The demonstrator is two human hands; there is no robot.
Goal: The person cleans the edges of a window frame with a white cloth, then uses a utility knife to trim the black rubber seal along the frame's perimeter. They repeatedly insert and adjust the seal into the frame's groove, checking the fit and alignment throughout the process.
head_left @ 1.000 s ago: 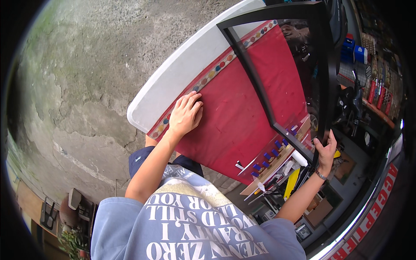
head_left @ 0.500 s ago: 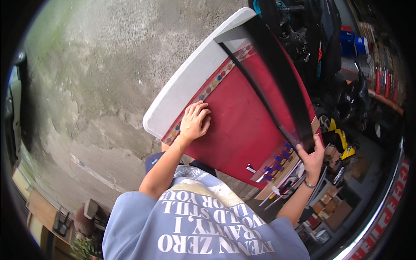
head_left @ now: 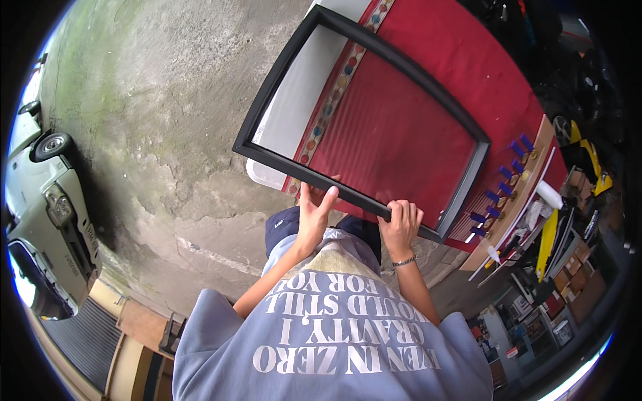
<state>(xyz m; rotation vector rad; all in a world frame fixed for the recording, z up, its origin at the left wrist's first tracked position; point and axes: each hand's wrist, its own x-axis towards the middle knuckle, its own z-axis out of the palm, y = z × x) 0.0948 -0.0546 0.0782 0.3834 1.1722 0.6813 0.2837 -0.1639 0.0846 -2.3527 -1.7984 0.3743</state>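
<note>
A large black rectangular picture frame (head_left: pixel 384 204) is held tilted over the table by its near edge. Red cloth shows through its middle, with faint stripes like reflections on a clear pane. My left hand (head_left: pixel 313 217) grips the near rail left of centre, thumb up and fingers partly hidden behind the rail. Further right, my right hand (head_left: pixel 401 224) has its fingers curled over the same rail. Beneath the frame lies a red cloth (head_left: pixel 455 40) with a patterned border band (head_left: pixel 374 17), spread on a white table (head_left: pixel 264 175).
Several medals with blue ribbons (head_left: pixel 503 172) lie along a wooden strip (head_left: pixel 545 134) at the table's right end. Beyond are a white roll (head_left: pixel 550 194), a yellow tool (head_left: pixel 548 244) and shelves with boxes. A white vehicle (head_left: pixel 50 207) stands on the concrete at left.
The black frame has swung from edge-on at the right to face-up in front of me. My left hand has left the cloth and taken the near rail; my right hand has moved left.
</note>
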